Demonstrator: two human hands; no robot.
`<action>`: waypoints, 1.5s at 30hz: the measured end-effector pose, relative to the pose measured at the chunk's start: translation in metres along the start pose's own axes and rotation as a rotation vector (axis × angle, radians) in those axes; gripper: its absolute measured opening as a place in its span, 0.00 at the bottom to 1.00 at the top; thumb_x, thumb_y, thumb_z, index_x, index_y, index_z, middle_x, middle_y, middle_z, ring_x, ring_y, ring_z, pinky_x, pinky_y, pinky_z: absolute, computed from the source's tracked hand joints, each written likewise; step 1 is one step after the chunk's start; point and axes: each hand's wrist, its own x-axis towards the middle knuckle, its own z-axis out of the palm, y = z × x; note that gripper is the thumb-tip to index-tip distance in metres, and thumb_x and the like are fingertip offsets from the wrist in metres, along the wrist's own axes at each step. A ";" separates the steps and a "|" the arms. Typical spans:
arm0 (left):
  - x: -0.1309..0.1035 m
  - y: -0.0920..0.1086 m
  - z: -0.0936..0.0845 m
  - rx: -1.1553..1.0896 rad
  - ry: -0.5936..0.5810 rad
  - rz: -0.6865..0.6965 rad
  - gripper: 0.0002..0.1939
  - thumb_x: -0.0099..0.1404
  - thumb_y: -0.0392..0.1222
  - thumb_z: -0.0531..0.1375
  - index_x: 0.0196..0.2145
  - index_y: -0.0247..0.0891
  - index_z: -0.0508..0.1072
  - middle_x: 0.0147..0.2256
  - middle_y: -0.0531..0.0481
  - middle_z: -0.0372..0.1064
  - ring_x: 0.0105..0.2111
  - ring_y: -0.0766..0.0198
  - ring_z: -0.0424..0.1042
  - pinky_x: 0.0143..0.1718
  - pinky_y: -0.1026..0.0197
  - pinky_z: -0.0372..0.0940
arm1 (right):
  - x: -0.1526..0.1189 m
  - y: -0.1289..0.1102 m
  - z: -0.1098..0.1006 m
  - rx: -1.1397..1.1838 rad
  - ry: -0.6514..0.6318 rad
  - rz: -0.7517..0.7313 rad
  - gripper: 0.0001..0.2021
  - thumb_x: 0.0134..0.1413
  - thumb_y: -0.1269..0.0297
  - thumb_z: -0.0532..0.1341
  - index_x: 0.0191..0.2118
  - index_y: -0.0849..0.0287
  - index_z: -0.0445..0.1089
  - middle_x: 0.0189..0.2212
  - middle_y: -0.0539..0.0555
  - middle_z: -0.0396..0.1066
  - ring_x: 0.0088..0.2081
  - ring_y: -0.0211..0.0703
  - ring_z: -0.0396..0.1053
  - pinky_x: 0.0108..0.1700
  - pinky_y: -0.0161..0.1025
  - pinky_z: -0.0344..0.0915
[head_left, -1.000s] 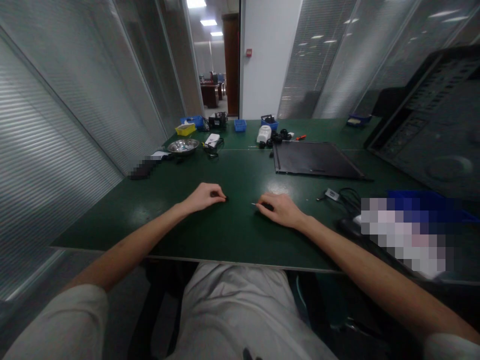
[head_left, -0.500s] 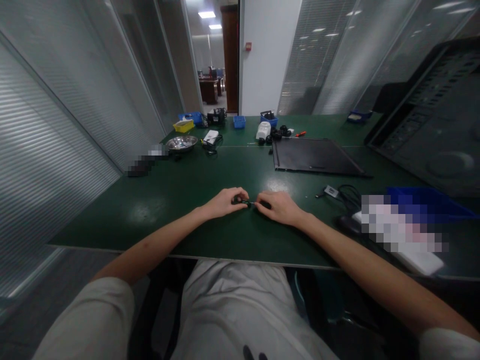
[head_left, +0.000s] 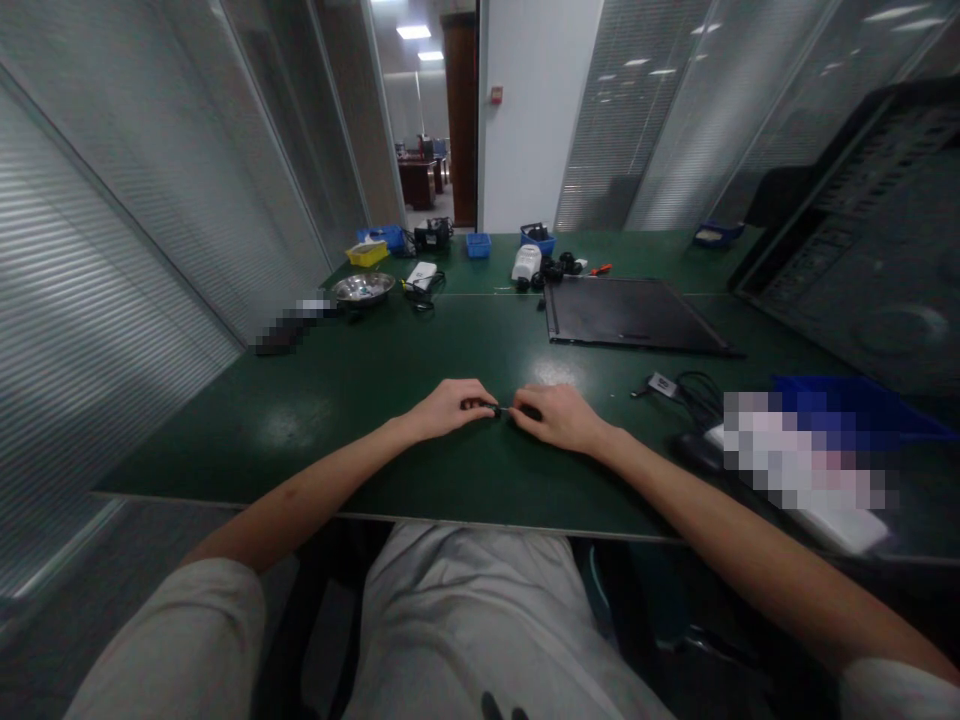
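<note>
A small dark part [head_left: 487, 407] lay low over the green worktop [head_left: 360, 400], between both hands; the left hand [head_left: 450, 408] pinched it, the right hand [head_left: 559, 418] pinched a thin tool [head_left: 525, 411] against it; apparently a fitting step, needing steady alignment; no writing was readable.

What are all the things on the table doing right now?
left hand: pinching a small dark part
right hand: holding a thin tool, tip at the part
metal bowl: upright, something inside
black panel: lying flat
black cable: loose, coiled
</note>
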 end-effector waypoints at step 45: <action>-0.005 -0.006 0.008 0.091 0.088 0.073 0.15 0.74 0.47 0.62 0.50 0.39 0.83 0.46 0.43 0.80 0.46 0.58 0.78 0.51 0.58 0.69 | 0.002 -0.009 0.012 -0.032 0.000 -0.046 0.14 0.75 0.55 0.51 0.45 0.56 0.71 0.39 0.54 0.76 0.33 0.41 0.70 0.33 0.38 0.51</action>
